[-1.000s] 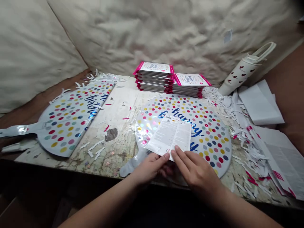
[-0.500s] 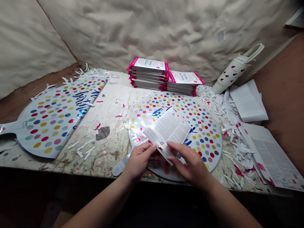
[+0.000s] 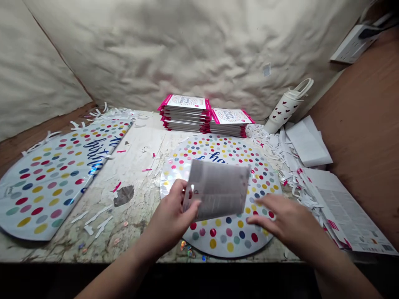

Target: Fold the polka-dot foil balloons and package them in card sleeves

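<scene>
My left hand (image 3: 174,211) pinches the left edge of a printed card packet (image 3: 220,189), its small-print side facing me and blurred by motion. To the right of the packet, my right hand (image 3: 280,220) is apart from it, thumb and fingers spread with nothing between them. Beneath both lies a round polka-dot foil balloon (image 3: 229,241), flat on the table and partly covered by the packet. Another dotted foil balloon (image 3: 46,182), folded over with blue lettering, rests at the left.
Two stacks of pink-edged packets (image 3: 185,114) stand at the back. A white tumbler with hearts (image 3: 285,109) leans behind paper shreds (image 3: 264,137). Flat printed sleeves (image 3: 352,211) and white paper (image 3: 308,141) lie at right. A power strip (image 3: 352,43) is on the wall.
My right hand has let go of the packet and moved right. The packet has turned more level and tilted up in my left hand. The view has shifted.
</scene>
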Action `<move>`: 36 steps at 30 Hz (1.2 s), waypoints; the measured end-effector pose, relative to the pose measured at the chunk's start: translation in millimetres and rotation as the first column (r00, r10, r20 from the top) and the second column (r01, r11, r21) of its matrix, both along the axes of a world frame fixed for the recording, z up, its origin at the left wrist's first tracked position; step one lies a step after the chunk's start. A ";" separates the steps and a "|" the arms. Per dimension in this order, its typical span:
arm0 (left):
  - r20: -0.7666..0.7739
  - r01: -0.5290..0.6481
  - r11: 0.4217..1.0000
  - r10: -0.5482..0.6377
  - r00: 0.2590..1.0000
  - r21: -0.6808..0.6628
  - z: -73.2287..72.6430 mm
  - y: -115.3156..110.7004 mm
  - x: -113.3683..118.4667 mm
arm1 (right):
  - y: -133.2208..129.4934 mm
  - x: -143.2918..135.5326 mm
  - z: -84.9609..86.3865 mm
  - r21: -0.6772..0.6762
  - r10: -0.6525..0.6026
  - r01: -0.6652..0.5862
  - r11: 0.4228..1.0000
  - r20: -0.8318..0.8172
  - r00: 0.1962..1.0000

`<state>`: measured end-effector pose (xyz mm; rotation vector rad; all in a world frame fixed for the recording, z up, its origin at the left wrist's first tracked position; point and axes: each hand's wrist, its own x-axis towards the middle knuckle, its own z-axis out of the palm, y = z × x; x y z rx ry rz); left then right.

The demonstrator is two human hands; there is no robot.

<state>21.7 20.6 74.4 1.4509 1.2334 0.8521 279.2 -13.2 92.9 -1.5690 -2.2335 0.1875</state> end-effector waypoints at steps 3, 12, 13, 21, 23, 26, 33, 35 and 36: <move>-0.293 0.368 0.891 -0.289 0.911 0.266 37.0 4.0 9.3 | 7.0 13.0 13.4 0.155 -0.062 0.101 0.983 -0.238 0.969; -0.266 0.464 0.673 -0.383 0.885 0.576 25.3 42.2 48.3 | 47.0 31.2 -15.3 0.014 -0.097 0.314 0.949 -0.937 0.335; -0.363 0.505 0.610 -0.350 0.863 0.611 22.0 53.8 58.6 | 49.1 39.6 -20.9 -0.013 -0.136 0.380 0.925 -0.944 0.299; -0.833 0.685 0.502 0.151 0.532 0.528 20.7 228.3 170.0 | 21.6 68.1 -54.8 -0.216 -0.349 0.521 0.826 -0.921 0.173; -0.850 0.666 0.551 0.174 0.497 0.502 12.1 265.1 179.1 | 11.5 67.8 -62.5 -0.256 -0.411 0.517 0.817 -0.887 0.209; -0.873 0.656 0.593 0.192 0.448 0.467 -0.4 301.0 171.0 | 1.6 72.2 -75.9 -0.317 -0.493 0.538 0.781 -0.843 0.218; -0.907 0.691 0.593 0.192 0.376 0.412 -1.7 345.7 132.3 | 4.7 77.5 -88.9 -0.314 -0.531 0.535 0.784 -0.786 0.316; -0.909 0.683 0.605 0.207 0.362 0.410 3.1 349.7 131.0 | 6.0 71.2 -82.5 -0.248 -0.536 0.552 0.796 -0.711 0.454; -0.907 0.688 0.594 0.213 0.364 0.416 6.1 347.3 131.5 | 5.6 66.3 -79.0 -0.204 -0.524 0.534 0.820 -0.643 0.559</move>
